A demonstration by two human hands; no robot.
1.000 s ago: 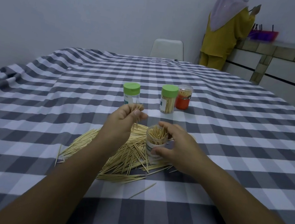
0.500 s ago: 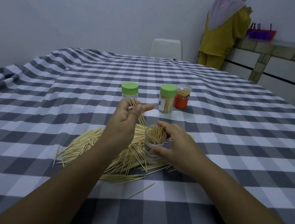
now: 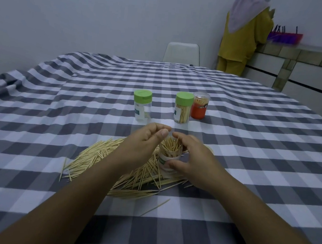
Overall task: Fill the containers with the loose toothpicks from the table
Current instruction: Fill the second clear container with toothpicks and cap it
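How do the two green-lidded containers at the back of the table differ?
The left green-lidded container looks almost empty, with only a few toothpicks low inside; the right green-lidded container holds a dense upright bundle. The left one stands alone, while the right one stands right beside the orange-labelled container. Both are clear, upright, capped in green and carry a white label.

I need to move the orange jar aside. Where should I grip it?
Grip the orange jar round its upright wall, coming from its right. The green-lidded jar stands close on its left, so fingers fit better on the open side.
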